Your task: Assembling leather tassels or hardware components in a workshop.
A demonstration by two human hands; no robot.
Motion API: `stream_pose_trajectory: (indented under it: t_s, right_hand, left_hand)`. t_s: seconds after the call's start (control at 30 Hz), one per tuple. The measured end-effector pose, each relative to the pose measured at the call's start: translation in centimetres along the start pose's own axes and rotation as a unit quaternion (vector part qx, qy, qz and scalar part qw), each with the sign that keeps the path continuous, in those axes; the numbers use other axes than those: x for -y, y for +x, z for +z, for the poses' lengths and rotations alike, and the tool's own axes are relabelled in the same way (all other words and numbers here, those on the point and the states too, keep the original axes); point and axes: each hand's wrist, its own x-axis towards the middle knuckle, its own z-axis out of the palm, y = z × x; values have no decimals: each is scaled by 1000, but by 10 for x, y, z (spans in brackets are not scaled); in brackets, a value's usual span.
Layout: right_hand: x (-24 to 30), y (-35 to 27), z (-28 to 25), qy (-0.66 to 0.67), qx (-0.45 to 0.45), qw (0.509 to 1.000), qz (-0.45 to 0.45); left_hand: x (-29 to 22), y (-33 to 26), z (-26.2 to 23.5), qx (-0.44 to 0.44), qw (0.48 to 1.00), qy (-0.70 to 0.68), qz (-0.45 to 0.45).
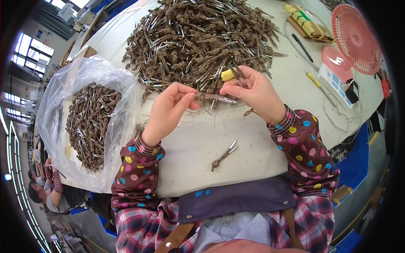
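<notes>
plaid shirt [139,227], left fingers [185,100] pinching fibrous brown cord [204,97], right fingers [234,90] curled around slim yellow-wrapped tool [228,75]

One left hand [166,109], one right hand [258,93], one loose knotted cord [219,162] with two metal tips [233,148] near, one heap of cords [190,46] far, one clear bag [48,120] left, and, right, one pink fan [356,38], one power strip [333,84], one black pen [302,47].
</notes>
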Motion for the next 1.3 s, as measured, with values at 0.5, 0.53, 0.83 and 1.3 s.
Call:
stream_pose_trajectory:
  t_s: [0.5, 0.53, 0.83, 1.3]
  right_hand:
    - [-10, -1, 24, 46, -34, 998, -30]
    - [-8, -2, 25, 62, -40, 997, -7]
    - [-9, -4, 22, 78, -57, 994, 59]
    - [-5, -4, 18, 78, -56, 995, 30]
  left_hand:
    - [1, -3, 18, -103, 992, -50, 62]
    - [2, -3, 21, -101, 992, -50, 62]
    - [7, -2, 18, -86, 990, -70, 81]
    - [9, -4, 18, -154, 944, 189, 222]
